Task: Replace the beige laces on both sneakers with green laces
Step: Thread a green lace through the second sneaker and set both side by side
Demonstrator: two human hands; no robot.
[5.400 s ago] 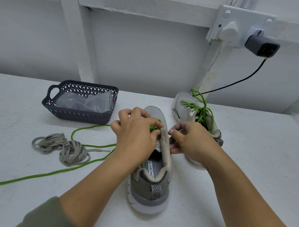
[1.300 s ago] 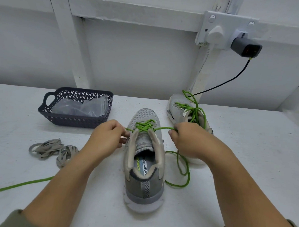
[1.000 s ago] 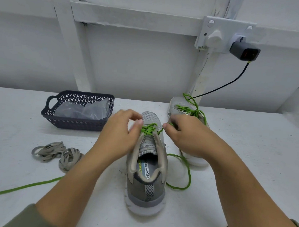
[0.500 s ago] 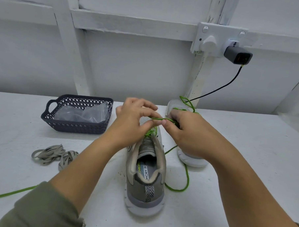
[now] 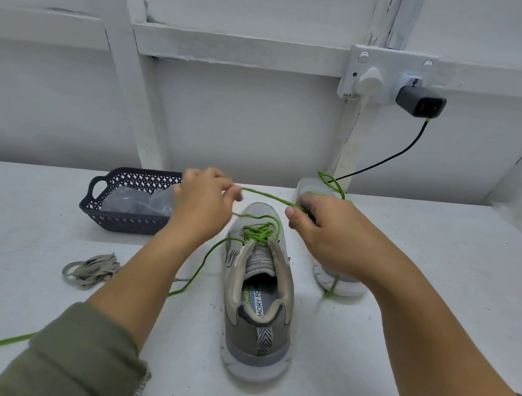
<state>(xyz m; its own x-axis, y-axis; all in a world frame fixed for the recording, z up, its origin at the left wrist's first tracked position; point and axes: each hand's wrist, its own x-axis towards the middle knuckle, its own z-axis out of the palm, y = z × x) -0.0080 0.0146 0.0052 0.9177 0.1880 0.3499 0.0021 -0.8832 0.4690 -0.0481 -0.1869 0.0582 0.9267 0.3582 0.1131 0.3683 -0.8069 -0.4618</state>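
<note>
Left hand, centre of frame, raised above table: fingers curled, pinching green lace at fingertips. Right hand, just right of centre: curled round same lace, thumb pointing forward. Stretch of lace between both hands taut, held above toe of near sneaker.

Table: white, fills lower two thirds of frame.

Wall: white, panelled, fills upper third.

Near sneaker: grey, centre of frame, upright on sole, heel toward bottom edge. Green lace threaded through eyelets, bunched loosely above tongue. One length trails left across table, passes under left forearm and exits at lower left edge.

Sleeve: olive, lower left corner, on left arm.

Far sneaker: grey, right of centre, toe toward wall, largely hidden behind right hand. Loops of second green lace show above right hand; whether knotted, cannot tell.

Basket: dark, perforated, left of centre, partly behind left hand. Holds clear plastic bag.

Beige laces: loose pile on table at left, nearer bottom edge than basket, apart from both sneakers.

Socket plate: upper right, on wall. Carries white plug and dark charger. Black cable descends from charger toward toe of far sneaker.
</note>
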